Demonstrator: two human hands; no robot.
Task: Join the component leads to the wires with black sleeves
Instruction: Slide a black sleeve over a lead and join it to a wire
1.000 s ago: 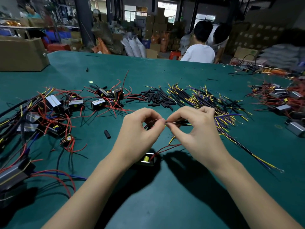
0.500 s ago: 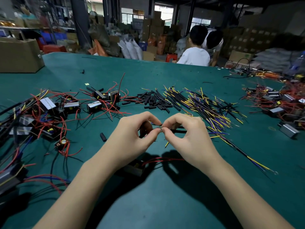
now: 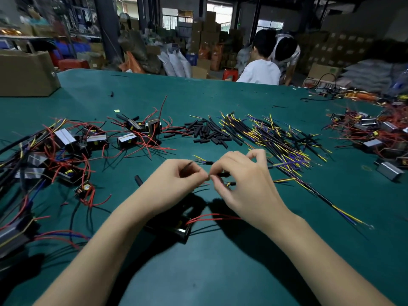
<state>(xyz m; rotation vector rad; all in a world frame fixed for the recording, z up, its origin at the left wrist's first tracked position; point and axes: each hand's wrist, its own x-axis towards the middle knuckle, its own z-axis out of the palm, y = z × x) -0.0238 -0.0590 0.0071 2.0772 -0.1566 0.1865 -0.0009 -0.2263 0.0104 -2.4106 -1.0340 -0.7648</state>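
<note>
- Both hands have shifted slightly right since earlier.
- Left hand (image 3: 176, 180) and right hand (image 3: 240, 180) pinch a thin wire (image 3: 206, 162) together above the component (image 3: 176, 230).

2 bare forearms (image 3: 95, 250), no sleeves

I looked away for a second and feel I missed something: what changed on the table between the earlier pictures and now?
Very little. The left hand and right hand kept their fingertips pinched together on the thin wire ends, only working them slightly; the right forefinger now arches higher. No grip was let go. The black component with red leads beneath the wrists, the black sleeves and the wire pile stayed put.
</note>
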